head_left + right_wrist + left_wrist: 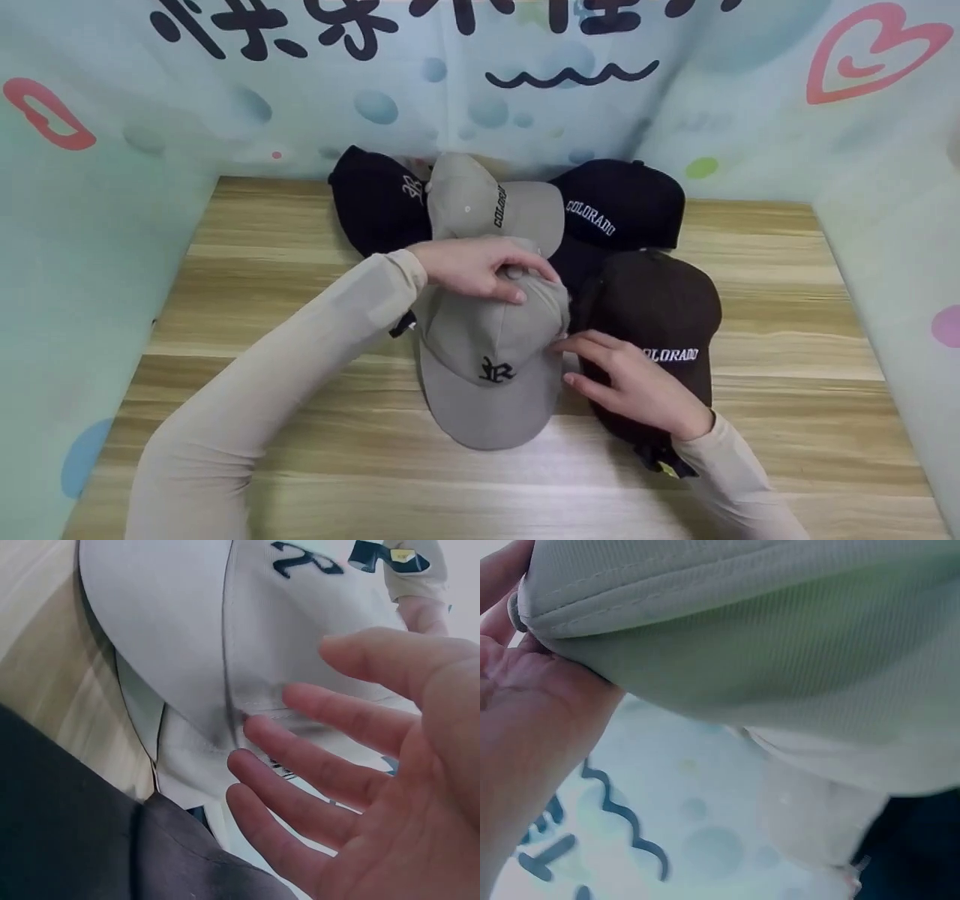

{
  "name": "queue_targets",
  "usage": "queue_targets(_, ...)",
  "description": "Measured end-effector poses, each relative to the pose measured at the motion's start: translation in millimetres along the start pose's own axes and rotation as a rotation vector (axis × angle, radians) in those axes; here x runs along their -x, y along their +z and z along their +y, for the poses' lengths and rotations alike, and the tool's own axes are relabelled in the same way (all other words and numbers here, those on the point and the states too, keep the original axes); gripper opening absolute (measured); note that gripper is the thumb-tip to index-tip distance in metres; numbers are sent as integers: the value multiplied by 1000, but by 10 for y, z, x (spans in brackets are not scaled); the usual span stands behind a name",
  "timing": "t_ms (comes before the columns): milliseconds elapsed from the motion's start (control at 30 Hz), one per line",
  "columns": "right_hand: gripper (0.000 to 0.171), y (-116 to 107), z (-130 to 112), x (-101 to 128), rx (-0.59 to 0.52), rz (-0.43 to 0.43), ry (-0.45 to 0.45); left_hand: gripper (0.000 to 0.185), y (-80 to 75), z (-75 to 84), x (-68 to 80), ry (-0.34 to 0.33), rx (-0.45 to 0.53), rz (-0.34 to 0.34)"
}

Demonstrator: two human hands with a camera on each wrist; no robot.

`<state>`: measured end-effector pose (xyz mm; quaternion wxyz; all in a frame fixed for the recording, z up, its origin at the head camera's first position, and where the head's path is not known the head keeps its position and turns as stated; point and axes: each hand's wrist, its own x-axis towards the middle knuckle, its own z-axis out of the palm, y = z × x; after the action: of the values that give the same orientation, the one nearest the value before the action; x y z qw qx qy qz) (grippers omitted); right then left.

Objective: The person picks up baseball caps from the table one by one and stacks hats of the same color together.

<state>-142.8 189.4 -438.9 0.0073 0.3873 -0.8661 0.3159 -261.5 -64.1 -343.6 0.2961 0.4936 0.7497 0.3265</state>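
The grey cap [491,352] (black embroidered emblem on its front) sits upright mid-table [787,420], brim pointing toward the near edge.

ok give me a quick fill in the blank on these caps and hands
1. The left hand grips the top of the ____ cap.
2. The brown cap reads ____.
3. The right hand rests on the ____ cap.
4. The caps lie on a ____ table.

Missing words: grey; COLORADO; brown; wooden
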Motion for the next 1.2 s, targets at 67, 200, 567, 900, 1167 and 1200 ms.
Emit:
queue_targets(67, 31, 27, -13, 2, -2, -16, 1, 37, -23, -97, 1, -26, -13, 20)
queue_targets(200, 31, 116, -47, 5, 7, -67, 6, 40, -23, -283, 19, -107, -53, 78)
queue_targets(567, 36, 415, -134, -96, 79, -127, -71, 36, 113, -325, 69, -313, -211, 212)
queue_targets(900, 34, 472, -198, -82, 192, -197, 25, 32, 125, -372, 136, -304, -195, 245)
queue_targets(1167, 37, 496, -205, -93, 229, -176, 66, 35, 102, -446, 197, -326, -200, 367)
queue_targets(1200, 37, 499, -203, -89, 230, -175, 66, 37, 99, -463, 203, -331, -200, 389)
